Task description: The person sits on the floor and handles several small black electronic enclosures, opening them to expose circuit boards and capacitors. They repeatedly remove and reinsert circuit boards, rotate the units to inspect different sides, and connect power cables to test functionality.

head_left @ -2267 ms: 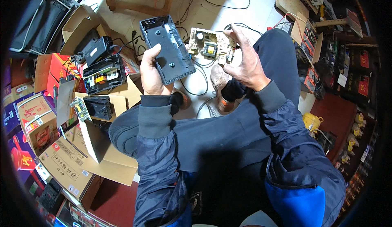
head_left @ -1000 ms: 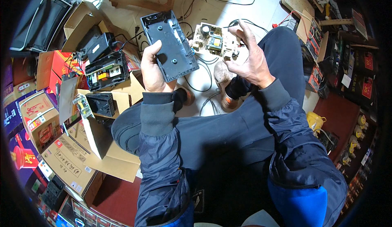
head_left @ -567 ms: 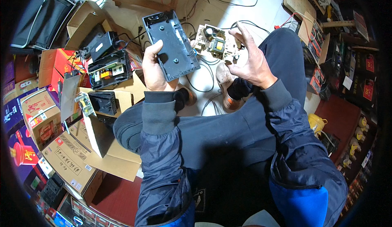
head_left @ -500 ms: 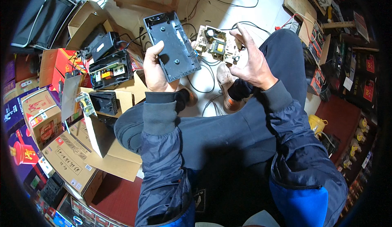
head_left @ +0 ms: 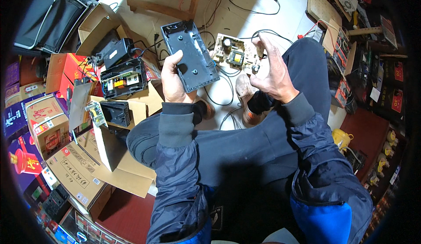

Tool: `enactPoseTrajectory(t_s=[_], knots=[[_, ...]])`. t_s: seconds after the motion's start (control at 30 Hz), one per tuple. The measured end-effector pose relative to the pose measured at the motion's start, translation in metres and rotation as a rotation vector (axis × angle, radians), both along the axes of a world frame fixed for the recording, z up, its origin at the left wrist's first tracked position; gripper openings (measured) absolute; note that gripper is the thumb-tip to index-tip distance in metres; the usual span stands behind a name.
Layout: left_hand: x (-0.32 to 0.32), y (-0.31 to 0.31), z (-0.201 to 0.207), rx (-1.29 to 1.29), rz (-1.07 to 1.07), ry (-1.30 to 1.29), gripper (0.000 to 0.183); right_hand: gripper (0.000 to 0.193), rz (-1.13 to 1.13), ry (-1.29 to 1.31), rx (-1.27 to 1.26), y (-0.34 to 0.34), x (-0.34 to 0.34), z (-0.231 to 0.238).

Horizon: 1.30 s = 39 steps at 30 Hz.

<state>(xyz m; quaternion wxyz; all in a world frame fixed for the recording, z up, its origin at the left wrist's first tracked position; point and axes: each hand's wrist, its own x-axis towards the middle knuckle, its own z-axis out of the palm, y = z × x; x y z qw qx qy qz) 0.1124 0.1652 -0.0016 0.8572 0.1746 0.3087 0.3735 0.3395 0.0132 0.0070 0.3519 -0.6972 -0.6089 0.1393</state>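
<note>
A black plastic casing half [head_left: 189, 59], shallow like a tray with small screw posts inside, is in my left hand [head_left: 173, 80]. My thumb lies over its near left edge and the other fingers are hidden beneath it. Just right of the casing, my right hand [head_left: 278, 78] grips a tan circuit board [head_left: 237, 59] by its right edge, between the thumb and fingers. The board carries a yellow-topped transformer, a round capacitor and other parts. Board and casing are close side by side above the floor.
Left of my knee, an open cardboard box [head_left: 131, 165] stands near a black case with a board inside [head_left: 125, 80] and a small green circuit board [head_left: 96, 113]. Cables [head_left: 256, 9] lie on the pale floor beyond my shoes [head_left: 245, 90]. Stacked goods line the right side.
The whole view has shifted a little, so everything sits slightly lower and to the right. Both hands keep their holds, and the board appears slightly turned.
</note>
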Motion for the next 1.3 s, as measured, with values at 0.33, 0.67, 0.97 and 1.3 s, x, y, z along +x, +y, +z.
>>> enactPoseTrajectory(t_s=[0.33, 0.67, 0.97, 1.3], knots=[[0.0, -0.002, 0.004, 0.007, -0.037, -0.032, 0.066, 0.098, -0.034, -0.093, 0.127, -0.001, -0.001, -0.006], [-0.001, 0.002, -0.002, -0.002, -0.055, -0.017, 0.063, 0.102, 0.006, 0.024, 0.109, 0.0, -0.002, 0.0], [-0.002, 0.003, -0.01, 0.003, -0.068, -0.026, 0.06, 0.112, 0.012, 0.108, 0.094, -0.001, 0.001, 0.0], [-0.003, 0.003, -0.008, -0.01, -0.055, -0.012, 0.059, 0.111, -0.042, 0.188, 0.053, -0.002, 0.001, 0.002]])
